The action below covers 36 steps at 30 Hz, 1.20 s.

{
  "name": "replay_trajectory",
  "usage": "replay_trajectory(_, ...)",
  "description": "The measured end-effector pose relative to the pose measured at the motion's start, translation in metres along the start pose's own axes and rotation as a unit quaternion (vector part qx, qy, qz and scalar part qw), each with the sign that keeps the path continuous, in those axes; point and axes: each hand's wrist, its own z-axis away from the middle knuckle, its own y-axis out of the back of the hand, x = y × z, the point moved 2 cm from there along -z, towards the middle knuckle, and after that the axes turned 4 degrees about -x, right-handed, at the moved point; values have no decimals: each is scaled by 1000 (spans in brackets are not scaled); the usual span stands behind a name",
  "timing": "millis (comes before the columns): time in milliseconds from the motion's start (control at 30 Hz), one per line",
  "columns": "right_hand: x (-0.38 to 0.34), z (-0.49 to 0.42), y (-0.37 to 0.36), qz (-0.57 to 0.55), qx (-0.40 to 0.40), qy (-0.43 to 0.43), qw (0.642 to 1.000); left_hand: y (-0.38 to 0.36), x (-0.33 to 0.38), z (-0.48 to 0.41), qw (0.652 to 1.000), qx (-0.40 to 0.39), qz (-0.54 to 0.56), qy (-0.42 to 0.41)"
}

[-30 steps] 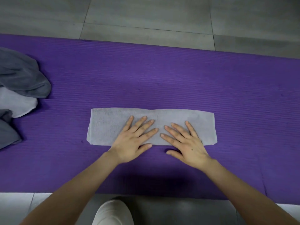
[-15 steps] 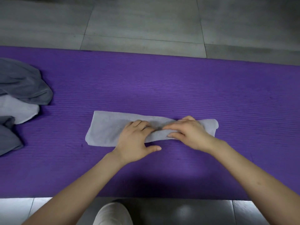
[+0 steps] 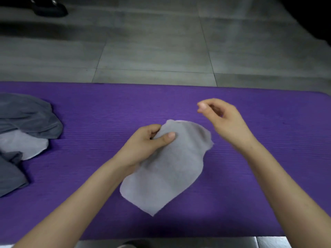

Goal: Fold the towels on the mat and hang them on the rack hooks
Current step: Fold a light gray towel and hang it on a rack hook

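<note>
The left hand (image 3: 150,140) grips the light grey towel (image 3: 166,172) near its upper end. The thumb lies across the front of the cloth and the fingers are curled behind its edge. The towel sits just below the centre of the view, over the purple mat (image 3: 107,111). Its long axis runs from about one o'clock down to seven o'clock. The top is bunched and rounded where the hand gathers it. The lower part widens and ends in a corner that points toward six o'clock.

The right hand (image 3: 223,119) is at two o'clock from the towel, close to its upper edge but apart from the cloth. Its fingers are loosely curled and the thumb tip points toward nine o'clock. It is blurred, and as far as the blur lets one see, it holds nothing. Both bare forearms come in from the bottom corners, at seven and five o'clock.

At nine o'clock on the mat, well apart from the held towel, lies a heap of other towels (image 3: 26,119). Dark grey folds lie above and below, with a pale grey piece (image 3: 23,145) between them.

Beyond the mat's far edge, at twelve o'clock, is a grey tiled floor (image 3: 152,47). A dark object (image 3: 48,7) lies on the floor at eleven o'clock.
</note>
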Motion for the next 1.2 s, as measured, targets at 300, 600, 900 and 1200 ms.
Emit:
replay_trajectory(300, 21, 61, -69, -141, -30, -226, 963, 0, -10, 9, 987, 130, 97, 20)
replay_trajectory(600, -2, 57, -76, -343, 48, -282, 894, 6, -5, 18, 987, 135, 83, -4)
replay_trajectory(900, -2, 48, -71, -354, 108, -112, 922, 9, -5, 15, 988, 137, 51, -42)
replay_trajectory(1200, 33, 16, -75, -433, 50, -144, 888, 20, -25, -25, 980, 148, 130, -41)
